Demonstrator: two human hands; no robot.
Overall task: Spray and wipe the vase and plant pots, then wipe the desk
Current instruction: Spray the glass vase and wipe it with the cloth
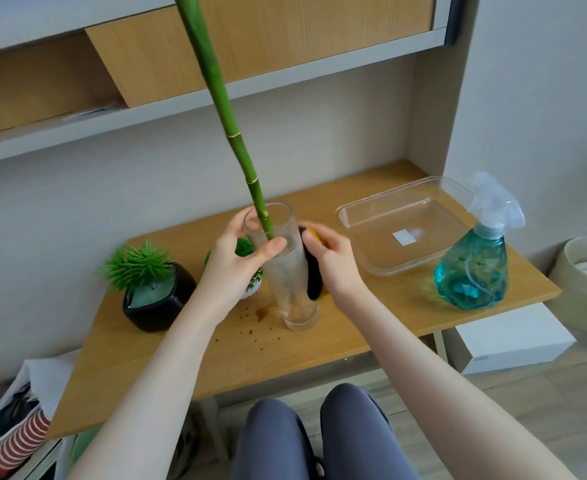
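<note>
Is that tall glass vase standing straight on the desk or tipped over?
Tilted. The vase leans, its rim further left than its base on the desk, while the left hand grips it near the top.

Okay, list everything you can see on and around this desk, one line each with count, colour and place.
Glass vase: one, clear, desk centre.
Bamboo stalk: one, green, standing in the vase.
Sponge: one, black and yellow, against the vase's right side.
Black plant pot: one, green spiky plant, desk left.
White plant pot: one, mostly hidden behind the left hand.
Clear tray: one, white label inside, desk right.
Spray bottle: one, teal, right desk edge.
Desk: one, light wood, brown spots near the vase.
White box: one, floor right.
Basket: one, beige, far right.
Left hand: grips the vase near its rim.
Right hand: holds the sponge.
</note>
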